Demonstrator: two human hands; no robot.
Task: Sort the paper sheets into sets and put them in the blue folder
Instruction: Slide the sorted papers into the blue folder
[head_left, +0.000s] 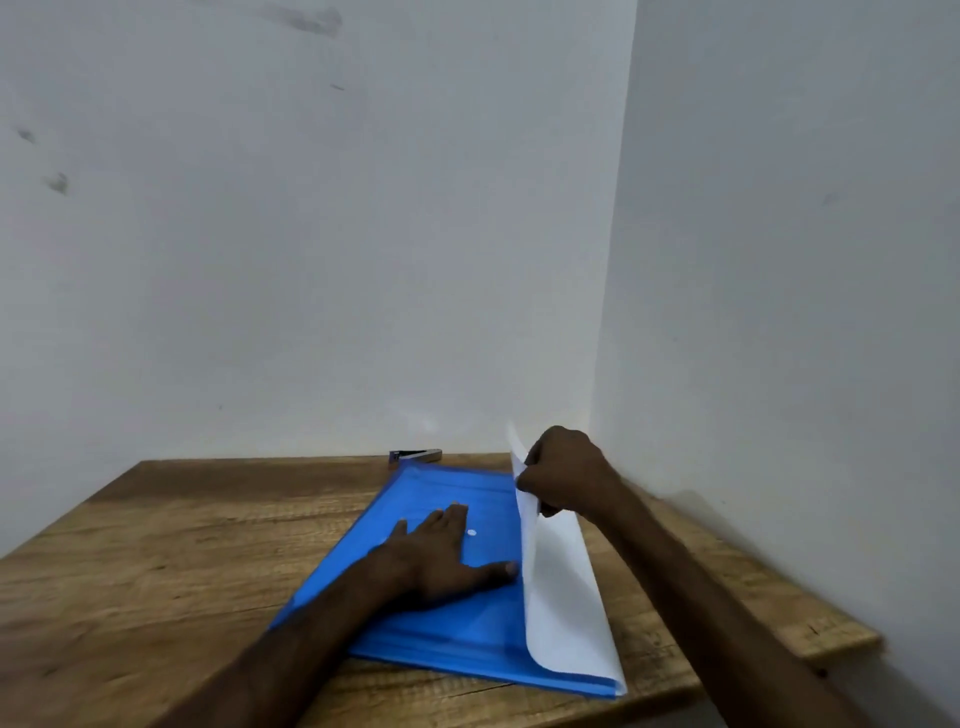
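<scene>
A blue plastic folder (447, 629) with a white snap button lies flat on the wooden table (171, 551). My left hand (441, 556) rests flat on the folder, fingers straight, thumb stretched toward the paper. White paper sheets (563, 608) stick out along the folder's right edge, their far end curled upward. My right hand (563, 475) grips that raised far end of the sheets between thumb and curled fingers.
A stapler (415, 456) lies at the table's far edge against the white wall (311, 260). A second wall (779, 312) closes the right side, close to my right arm. Bare wood extends to the left of the folder.
</scene>
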